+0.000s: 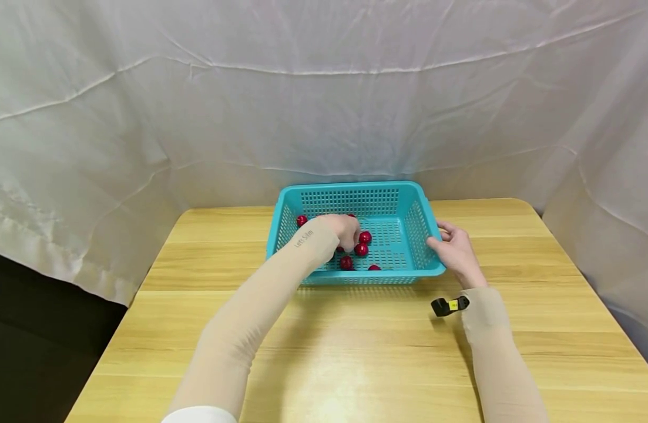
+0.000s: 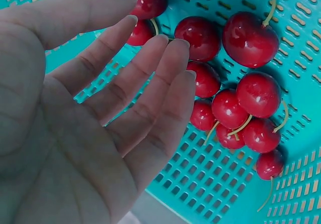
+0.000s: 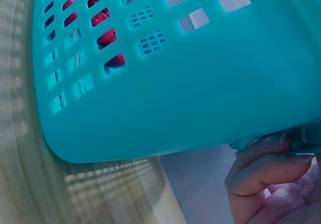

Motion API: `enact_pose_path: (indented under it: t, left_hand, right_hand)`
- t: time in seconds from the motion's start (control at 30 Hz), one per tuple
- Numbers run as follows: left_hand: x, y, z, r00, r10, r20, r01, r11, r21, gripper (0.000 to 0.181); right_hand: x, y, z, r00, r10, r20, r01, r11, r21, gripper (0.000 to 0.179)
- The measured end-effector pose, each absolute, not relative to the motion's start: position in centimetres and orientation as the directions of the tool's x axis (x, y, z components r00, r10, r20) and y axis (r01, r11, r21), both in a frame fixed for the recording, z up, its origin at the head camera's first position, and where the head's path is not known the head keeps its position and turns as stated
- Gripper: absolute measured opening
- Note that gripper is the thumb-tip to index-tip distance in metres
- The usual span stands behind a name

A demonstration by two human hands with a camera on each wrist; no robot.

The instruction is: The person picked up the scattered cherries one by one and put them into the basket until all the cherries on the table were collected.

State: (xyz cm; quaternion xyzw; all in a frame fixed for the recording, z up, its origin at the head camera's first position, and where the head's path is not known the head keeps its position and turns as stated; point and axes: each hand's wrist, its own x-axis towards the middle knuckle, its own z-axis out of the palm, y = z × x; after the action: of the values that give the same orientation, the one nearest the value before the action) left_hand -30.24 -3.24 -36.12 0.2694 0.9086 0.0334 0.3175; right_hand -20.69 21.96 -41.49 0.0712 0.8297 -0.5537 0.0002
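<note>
A turquoise plastic basket [image 1: 419,273] with a lattice of holes stands toward the back of the table. Several dark red cherries [image 2: 258,94], some with green stems, lie on its floor. Inside the basket, my left hand [image 1: 343,228] hovers palm toward the cherries. In the left wrist view its fingers [image 2: 150,103] are only slightly bent, with tips close to the fruit and nothing held between them and the thumb. At the basket's right end my right hand [image 1: 457,254] grips the rim. The right wrist view shows its curled fingers [image 3: 266,171] at the rim's underside.
The wooden table [image 1: 376,352] extends in front of the basket and to both sides. A pale cloth curtain [image 1: 324,123] hangs directly behind the basket and along the sides. A small black device [image 1: 449,305] sits at my right wrist.
</note>
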Motion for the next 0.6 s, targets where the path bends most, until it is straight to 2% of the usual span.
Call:
enact_pose_path:
  t: [0.17, 0.4, 0.6]
  left_hand:
    - [-30.0, -3.5, -35.5, -0.652, 0.517, -0.554, 0.478, 0.848, 0.229, 0.034]
    - [-30.0, -4.0, -34.8, -0.634, 0.527, -0.566, 0.477, 0.843, 0.25, 0.015]
    - [-30.5, -5.1, -34.2, -0.63, 0.553, -0.546, 0.509, 0.824, 0.247, 0.027]
  right_hand:
    - [-20.8, 22.0, -41.6, -0.989, 0.123, -0.078, 0.12, 0.386, -0.915, 0.063]
    - [-20.7, 22.4, -41.8, -0.988, 0.127, -0.087, 0.129, 0.379, -0.916, 0.063]
    - [-20.5, 22.9, -41.9, -0.99, 0.115, -0.081, 0.118, 0.365, -0.923, 0.062]
